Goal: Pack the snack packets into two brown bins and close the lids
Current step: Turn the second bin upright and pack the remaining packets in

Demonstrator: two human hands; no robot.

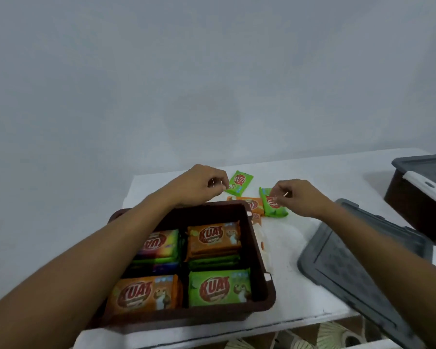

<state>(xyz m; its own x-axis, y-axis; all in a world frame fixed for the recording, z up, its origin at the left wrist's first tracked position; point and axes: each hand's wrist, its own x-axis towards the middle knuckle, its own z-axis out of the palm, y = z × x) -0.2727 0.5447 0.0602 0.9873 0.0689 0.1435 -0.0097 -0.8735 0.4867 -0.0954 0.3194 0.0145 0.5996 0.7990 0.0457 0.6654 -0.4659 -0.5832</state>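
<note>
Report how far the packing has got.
Done: the brown plastic bin at far right wears its grey lid, and the open brown bin in front holds stacked orange and green snack packets. In hand: the left hand pinches the far green packet; the right hand grips the nearer green packet. Left: those two, the orange packet on the white table, then fitting the loose grey lid.
</note>
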